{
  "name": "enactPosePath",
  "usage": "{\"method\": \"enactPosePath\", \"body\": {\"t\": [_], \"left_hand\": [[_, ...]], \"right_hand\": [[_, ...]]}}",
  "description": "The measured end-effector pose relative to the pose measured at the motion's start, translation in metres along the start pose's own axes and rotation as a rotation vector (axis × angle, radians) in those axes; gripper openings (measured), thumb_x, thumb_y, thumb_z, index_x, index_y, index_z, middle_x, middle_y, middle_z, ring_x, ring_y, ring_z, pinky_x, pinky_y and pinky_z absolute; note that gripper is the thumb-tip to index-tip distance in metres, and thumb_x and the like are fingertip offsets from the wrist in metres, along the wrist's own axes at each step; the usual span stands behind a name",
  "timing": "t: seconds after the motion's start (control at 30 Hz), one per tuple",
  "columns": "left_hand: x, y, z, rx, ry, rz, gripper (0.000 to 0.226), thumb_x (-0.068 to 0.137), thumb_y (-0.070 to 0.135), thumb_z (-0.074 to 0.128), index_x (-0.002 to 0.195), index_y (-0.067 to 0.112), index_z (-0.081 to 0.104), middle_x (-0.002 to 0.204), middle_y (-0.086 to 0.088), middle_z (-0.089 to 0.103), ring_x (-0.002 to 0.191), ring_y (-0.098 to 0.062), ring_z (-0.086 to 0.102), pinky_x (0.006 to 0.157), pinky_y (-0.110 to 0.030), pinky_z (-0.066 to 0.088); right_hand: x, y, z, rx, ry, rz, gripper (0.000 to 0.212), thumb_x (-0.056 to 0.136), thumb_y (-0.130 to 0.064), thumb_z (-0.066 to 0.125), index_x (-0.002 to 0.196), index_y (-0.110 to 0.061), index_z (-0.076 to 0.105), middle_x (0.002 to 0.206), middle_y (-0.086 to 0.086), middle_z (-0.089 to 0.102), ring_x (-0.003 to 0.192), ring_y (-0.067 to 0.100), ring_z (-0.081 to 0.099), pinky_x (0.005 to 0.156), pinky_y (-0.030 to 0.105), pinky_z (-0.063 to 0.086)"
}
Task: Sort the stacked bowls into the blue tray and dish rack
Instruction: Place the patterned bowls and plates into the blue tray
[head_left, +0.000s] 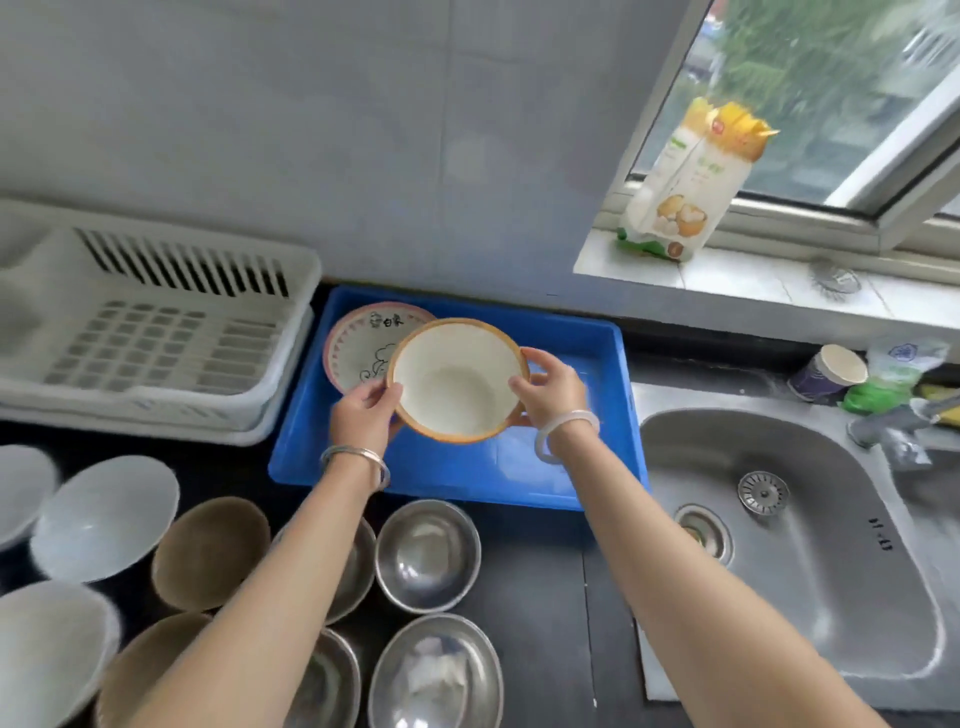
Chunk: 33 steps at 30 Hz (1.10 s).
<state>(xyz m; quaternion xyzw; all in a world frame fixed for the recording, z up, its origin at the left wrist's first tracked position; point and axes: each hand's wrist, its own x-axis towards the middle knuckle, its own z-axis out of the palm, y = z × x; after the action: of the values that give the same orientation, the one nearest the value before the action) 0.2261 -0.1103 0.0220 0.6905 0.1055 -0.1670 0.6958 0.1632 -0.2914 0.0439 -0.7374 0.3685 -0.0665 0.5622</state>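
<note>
Now tray (457, 473) w/ patterned bowl (358, 348); orange-rim bowl (457, 379) held

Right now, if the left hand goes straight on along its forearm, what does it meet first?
Probably the patterned bowl in the blue tray, just beyond the left hand gripping the orange-rimmed bowl; depth is unclear.

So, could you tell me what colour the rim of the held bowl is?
Orange, on a white bowl; head view.

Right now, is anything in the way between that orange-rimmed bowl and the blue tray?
The left hand and right hand hold the orange-rimmed bowl over the blue tray. Only a pink-rimmed bowl lies in its far-left corner; bare floor shows to the right.
</note>
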Motion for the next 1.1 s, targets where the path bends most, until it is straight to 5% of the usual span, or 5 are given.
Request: {"method": "enactPosePath", "body": {"t": [0.2, 0.3, 0.43, 0.5, 1.1], "left_hand": [[0.061, 0.008, -0.018, 0.069, 0.081, 0.000, 0.026, 0.088, 0.007, 0.053, 0.112, 0.006, 0.063, 0.105, -0.011, 0.066, 0.097, -0.029, 0.062, 0.086, -0.044, 0.054], [0.085, 0.009, -0.021, 0.105, 0.077, 0.001, 0.031, 0.088, 0.004, 0.051, 0.117, 0.006, 0.061, 0.116, -0.014, 0.065, 0.100, -0.027, 0.060, 0.091, -0.044, 0.051], [0.106, 0.004, -0.024, 0.221, 0.068, 0.020, 0.034, 0.090, 0.004, 0.050, 0.123, 0.006, 0.058, 0.121, -0.013, 0.063, 0.111, -0.031, 0.057, 0.093, -0.036, 0.046], [0.113, 0.001, -0.024, 0.234, 0.058, 0.007, 0.036, 0.091, 0.004, 0.048, 0.127, 0.007, 0.055, 0.125, -0.012, 0.061, 0.114, -0.030, 0.055, 0.091, -0.032, 0.042], [0.120, -0.013, -0.027, 0.266, 0.076, 0.019, 0.043, 0.092, 0.006, 0.046, 0.133, 0.016, 0.049, 0.130, -0.007, 0.059, 0.117, -0.027, 0.055, 0.102, -0.040, 0.043]], "right_hand": [[0.052, -0.027, 0.064, -0.151, 0.010, -0.009, 0.032, 0.082, -0.010, 0.051, 0.111, -0.017, 0.065, 0.089, 0.000, 0.064, 0.065, 0.017, 0.063, 0.054, 0.031, 0.059], [0.071, -0.032, 0.083, -0.265, 0.023, 0.003, 0.025, 0.079, -0.007, 0.049, 0.091, -0.014, 0.069, 0.074, 0.004, 0.064, 0.068, 0.028, 0.062, 0.069, 0.041, 0.059], [0.085, -0.034, 0.101, -0.372, 0.016, 0.043, 0.022, 0.079, -0.003, 0.046, 0.076, -0.014, 0.065, 0.065, 0.003, 0.058, 0.062, 0.026, 0.054, 0.052, 0.024, 0.045], [0.090, -0.033, 0.109, -0.398, 0.011, 0.058, 0.025, 0.080, -0.001, 0.044, 0.084, -0.012, 0.067, 0.073, 0.006, 0.060, 0.062, 0.024, 0.051, 0.048, 0.022, 0.036], [0.081, -0.006, 0.122, -0.256, -0.013, -0.002, 0.039, 0.092, -0.013, 0.044, 0.130, -0.014, 0.049, 0.125, 0.008, 0.060, 0.102, 0.025, 0.057, 0.084, 0.031, 0.046]]}}
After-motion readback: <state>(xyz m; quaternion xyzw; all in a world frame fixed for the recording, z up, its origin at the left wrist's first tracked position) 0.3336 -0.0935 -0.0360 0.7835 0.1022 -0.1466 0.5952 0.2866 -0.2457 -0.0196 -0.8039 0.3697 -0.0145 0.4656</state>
